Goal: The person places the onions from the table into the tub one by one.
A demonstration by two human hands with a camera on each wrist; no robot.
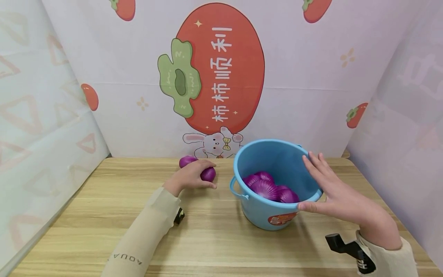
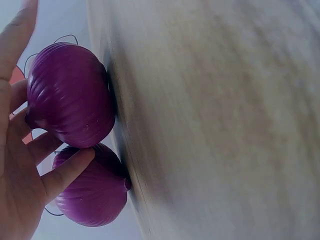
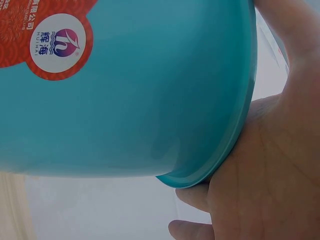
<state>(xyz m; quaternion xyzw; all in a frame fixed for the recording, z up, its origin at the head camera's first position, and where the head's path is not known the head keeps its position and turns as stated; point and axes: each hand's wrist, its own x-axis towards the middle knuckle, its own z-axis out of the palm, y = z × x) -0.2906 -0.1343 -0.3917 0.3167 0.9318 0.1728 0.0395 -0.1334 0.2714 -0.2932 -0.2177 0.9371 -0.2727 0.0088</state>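
My left hand [image 1: 192, 175] reaches over two purple onions on the table. In the left wrist view its fingers spread behind the nearer onion [image 2: 72, 95], and the thumb stands apart from it. One finger lies in front of the second onion [image 2: 92, 190], which sits beside the first. On the right, my right hand [image 1: 332, 192] rests with extended fingers and thumb against the rim of a light blue bucket [image 1: 263, 217]. Several purple onions [image 1: 266, 188] lie inside the bucket. The right wrist view shows the palm [image 3: 265, 175] at the rim, with some fingers hidden behind it.
The wood-grain table [image 1: 214, 246] runs back to a printed cloth backdrop [image 1: 138, 57], with cloth walls on both sides. The bucket's handle [image 1: 238, 190] hangs at its left side. A black wrist mount [image 1: 351, 250] projects from the right sleeve.
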